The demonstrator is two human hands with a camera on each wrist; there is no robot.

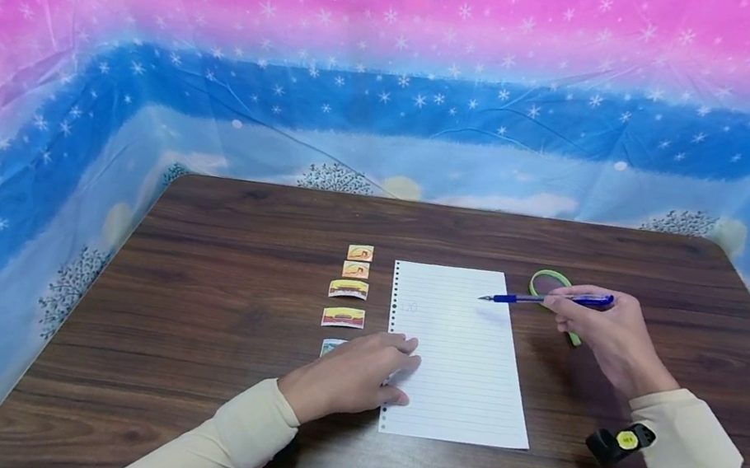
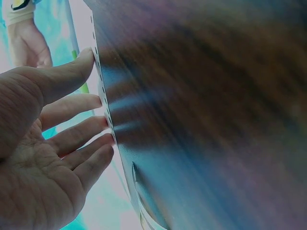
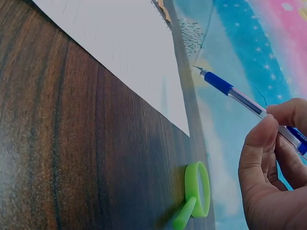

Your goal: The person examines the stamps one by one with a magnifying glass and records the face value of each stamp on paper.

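My right hand (image 1: pixel 609 334) pinches a blue ballpoint pen (image 1: pixel 514 298) between thumb and fingers, its bare tip pointing left above the upper right of a lined paper sheet (image 1: pixel 472 368). In the right wrist view the pen (image 3: pixel 219 83) shows a clear barrel and a blue grip. My left hand (image 1: pixel 354 372) rests its spread fingertips on the sheet's punched left edge, and the left wrist view shows those fingers (image 2: pixel 74 103) fairly straight. Faint handwriting that looks like "120" stands near the sheet's left margin.
Left of the sheet, several small picture cards (image 1: pixel 342 318) lie in a column; my left hand partly covers the nearest. A green-rimmed magnifying glass (image 1: pixel 539 277) lies right of the sheet, under my right hand in the head view. Patterned cloth (image 1: pixel 398 104) hangs around the brown table (image 1: pixel 230 242).
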